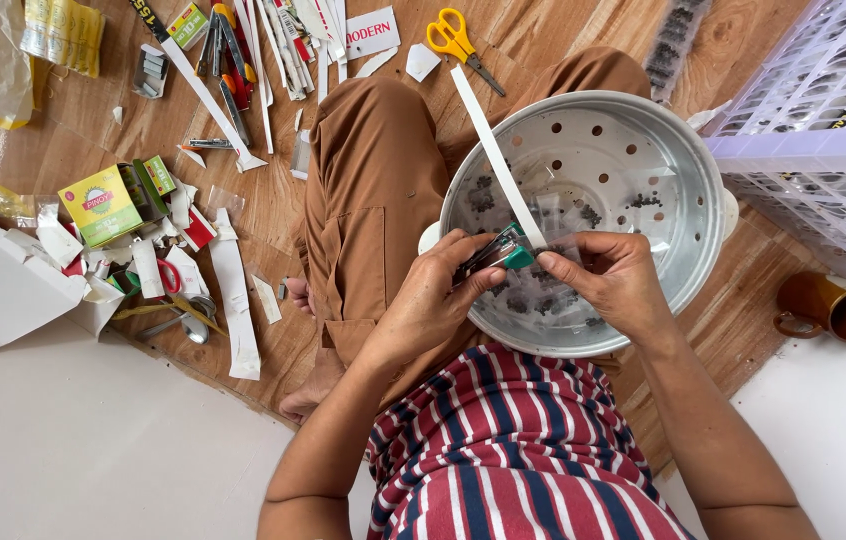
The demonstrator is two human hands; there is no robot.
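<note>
pan [688, 150]: perforated metal, small dark bits held inside | strip [498, 160]: long, white, pinched by right hand [608, 280] | left hand [443, 290]: closed on green-tipped tool [503, 252], possibly stapler

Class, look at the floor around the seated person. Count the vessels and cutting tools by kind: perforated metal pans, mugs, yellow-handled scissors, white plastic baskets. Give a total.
Perforated metal pan: 1
Brown mug: 1
Yellow-handled scissors: 1
White plastic basket: 1
Total: 4
</note>
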